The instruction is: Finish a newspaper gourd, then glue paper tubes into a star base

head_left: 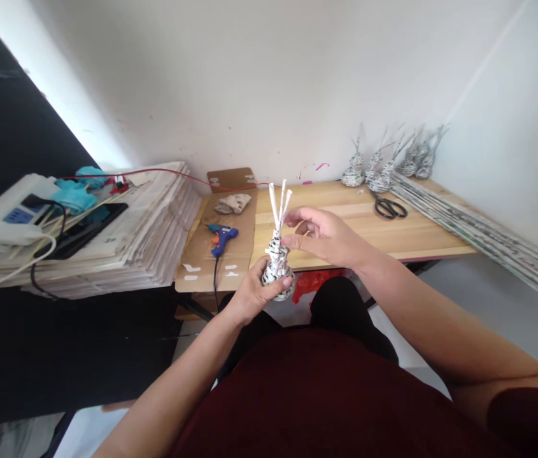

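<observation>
A small gourd-shaped piece woven from rolled newspaper strips (277,270) stands upright in front of me, just off the table's front edge. Its round lower part sits in my left hand (252,294), the thumb lying across the front and the fingers around the side. Several white paper tubes (279,205) stick up from its narrow neck. My right hand (319,236) is at the neck, fingers bent, with a gap between thumb and forefinger. Thumb and fingertips come close to the neck and tubes; whether they touch is hard to see.
A blue glue gun (223,239) and a crumpled cloth (233,203) lie on cardboard (240,254). Black-handled scissors (390,208), several woven gourds (379,175) and long paper tubes (483,235) are at right. Left, a paper stack (154,222) bears a white power strip (6,210).
</observation>
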`<state>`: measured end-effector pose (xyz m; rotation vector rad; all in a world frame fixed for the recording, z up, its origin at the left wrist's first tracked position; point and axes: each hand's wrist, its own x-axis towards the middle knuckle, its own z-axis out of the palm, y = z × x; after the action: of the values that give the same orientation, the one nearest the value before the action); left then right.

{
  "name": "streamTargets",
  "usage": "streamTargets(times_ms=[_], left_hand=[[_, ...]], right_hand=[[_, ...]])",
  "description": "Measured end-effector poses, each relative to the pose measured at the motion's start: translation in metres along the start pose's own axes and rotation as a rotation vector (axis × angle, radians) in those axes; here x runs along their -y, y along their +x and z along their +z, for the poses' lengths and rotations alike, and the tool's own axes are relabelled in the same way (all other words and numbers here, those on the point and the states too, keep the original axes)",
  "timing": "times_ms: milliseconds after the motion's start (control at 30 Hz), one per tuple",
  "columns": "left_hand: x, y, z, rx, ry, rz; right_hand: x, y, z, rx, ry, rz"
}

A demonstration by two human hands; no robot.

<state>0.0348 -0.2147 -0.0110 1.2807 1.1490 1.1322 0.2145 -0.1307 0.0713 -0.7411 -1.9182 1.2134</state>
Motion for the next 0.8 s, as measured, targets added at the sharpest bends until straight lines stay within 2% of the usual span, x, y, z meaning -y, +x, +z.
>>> streamTargets(times_ms=[167, 300, 400, 500, 600, 800], left_hand=[[-0.015, 0.017, 0.005, 0.052, 0.082, -0.01], [-0.018, 0.033, 0.01, 0.02, 0.144, 0.041], [-0.016, 0.046, 0.011, 0.002, 0.111, 0.056], [-0.018, 0.062, 0.007, 0.003, -0.018, 0.083], [-0.025, 0.082, 0.001, 0.036, -0.113, 0.145], [-0.023, 0.131, -0.005, -0.03, -0.098, 0.27]], right_hand=[[-0.011, 0.001, 0.005, 0.168, 0.136, 0.08], [-0.018, 0.003, 0.018, 0.115, 0.056, 0.045], [-0.023, 0.008, 0.02, 0.081, -0.004, -0.003], [-0.027, 0.02, 0.011, 0.062, 0.17, -0.053], [-0.033, 0.035, -0.004, 0.056, 0.29, -0.045], [-0.066, 0.059, -0.014, 0.027, 0.368, 0.047]])
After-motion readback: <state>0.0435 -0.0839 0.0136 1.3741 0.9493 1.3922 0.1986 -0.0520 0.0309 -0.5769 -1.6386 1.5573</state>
